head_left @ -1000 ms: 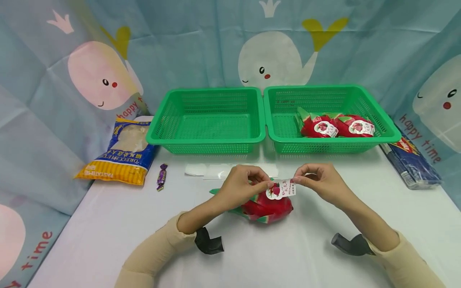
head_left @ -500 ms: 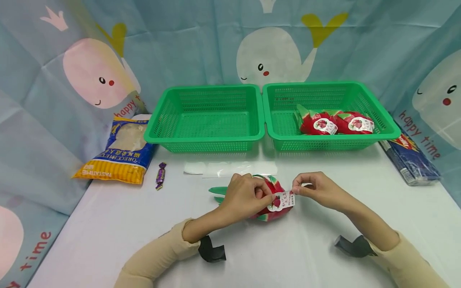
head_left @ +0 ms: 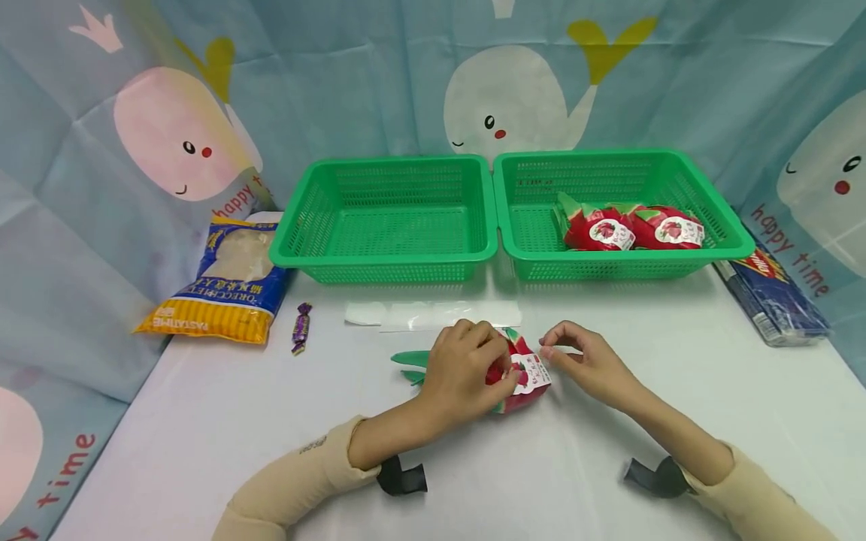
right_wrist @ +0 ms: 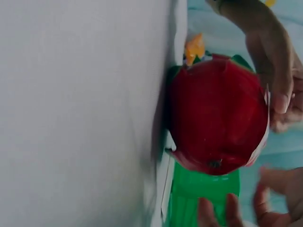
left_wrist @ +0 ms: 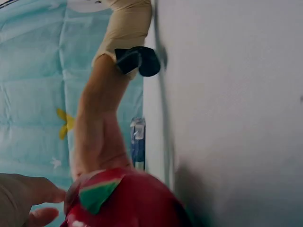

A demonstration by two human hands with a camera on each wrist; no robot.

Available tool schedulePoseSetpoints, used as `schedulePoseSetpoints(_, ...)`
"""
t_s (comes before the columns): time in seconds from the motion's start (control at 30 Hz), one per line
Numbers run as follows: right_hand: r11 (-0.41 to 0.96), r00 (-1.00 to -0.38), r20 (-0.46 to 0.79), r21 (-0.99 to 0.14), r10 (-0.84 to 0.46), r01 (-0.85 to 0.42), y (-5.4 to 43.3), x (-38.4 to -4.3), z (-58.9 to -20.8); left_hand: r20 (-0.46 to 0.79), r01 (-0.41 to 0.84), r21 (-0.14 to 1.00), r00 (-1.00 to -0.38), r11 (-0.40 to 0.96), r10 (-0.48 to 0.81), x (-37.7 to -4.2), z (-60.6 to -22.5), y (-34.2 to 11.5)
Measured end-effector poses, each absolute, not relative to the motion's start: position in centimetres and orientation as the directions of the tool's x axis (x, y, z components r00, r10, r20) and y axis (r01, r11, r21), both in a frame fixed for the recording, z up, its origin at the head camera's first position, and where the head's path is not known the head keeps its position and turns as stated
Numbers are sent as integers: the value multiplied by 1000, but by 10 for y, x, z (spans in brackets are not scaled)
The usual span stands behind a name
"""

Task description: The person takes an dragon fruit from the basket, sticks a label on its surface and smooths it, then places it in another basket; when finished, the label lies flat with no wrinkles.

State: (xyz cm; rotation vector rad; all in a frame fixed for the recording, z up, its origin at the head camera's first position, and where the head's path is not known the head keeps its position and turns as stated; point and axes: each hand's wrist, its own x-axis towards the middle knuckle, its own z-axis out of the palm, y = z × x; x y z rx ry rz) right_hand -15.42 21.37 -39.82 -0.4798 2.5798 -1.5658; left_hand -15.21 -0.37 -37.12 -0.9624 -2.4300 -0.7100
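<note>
A red dragon fruit point(head_left: 519, 403) with green scales lies on the table, its long green leaves pointing left. A white printed sticker point(head_left: 532, 374) lies on its upper right side. My left hand point(head_left: 463, 372) rests over the fruit with bent fingers, its thumb touching the sticker's left part. Seen from the right wrist, that thumb presses at the sticker's edge, on top of the dragon fruit point(right_wrist: 218, 113). Just right of the fruit my right hand point(head_left: 588, 368) hovers, thumb and forefinger loosely bent and holding nothing. The left hand hides the fruit's middle.
Behind stand two green baskets; the left basket point(head_left: 386, 263) shows a bare bottom, the right basket point(head_left: 622, 269) holds two stickered dragon fruits point(head_left: 632, 228). A pasta bag point(head_left: 223, 285) and a purple candy point(head_left: 301, 328) lie left. White strips point(head_left: 433, 315) lie behind the fruit, a blue packet point(head_left: 771, 293) right.
The sticker, earlier stretched between both hands above the fruit, came down onto its skin. My right fingers let go of its right end; the left hand settled lower over the fruit.
</note>
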Motion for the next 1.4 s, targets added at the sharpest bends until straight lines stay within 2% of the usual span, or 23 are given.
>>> schedulePoseSetpoints(0.07,374,-930,143,-887,-337,-272,210,-151,-399,565,735,280,-646,618,513,-149,-375,-3)
schedulePoseSetpoints(0.17,268,-885,161,-916,-437,-298,204,-149,-403,541,731,307,-661,609,521,-148,-379,-3)
schedulePoseSetpoints(0.4,120,-846,3,-990,-534,-79,213,-160,-417,513,731,376,-676,569,529,-150,-388,-10)
schedulePoseSetpoints(0.5,109,-853,-6,-992,-523,-60,218,-160,-419,508,751,375,-657,544,557,-151,-391,-15)
schedulePoseSetpoints(0.57,113,-874,45,-987,-485,-113,218,-156,-418,500,774,337,-630,536,595,-151,-393,-18)
schedulePoseSetpoints(0.63,152,-883,133,-963,-450,-222,216,-149,-415,479,804,270,-589,529,651,-152,-396,-23)
schedulePoseSetpoints(0.73,212,-845,307,-878,-438,-429,211,-140,-414,448,846,138,-517,515,730,-155,-400,-29)
schedulePoseSetpoints(0.83,262,-795,414,-788,-444,-557,208,-136,-415,446,861,61,-476,505,758,-159,-404,-35)
schedulePoseSetpoints(0.9,298,-793,427,-763,-435,-574,206,-137,-417,468,857,66,-478,510,743,-163,-406,-38)
schedulePoseSetpoints(1.13,397,-825,442,-728,-352,-559,199,-145,-416,512,825,192,-547,532,662,-172,-409,-38)
schedulePoseSetpoints(1.27,423,-777,520,-651,-355,-630,197,-145,-416,512,820,201,-554,536,656,-173,-411,-39)
schedulePoseSetpoints(1.4,482,-733,527,-553,-430,-680,196,-148,-412,504,827,132,-530,546,681,-173,-410,-41)
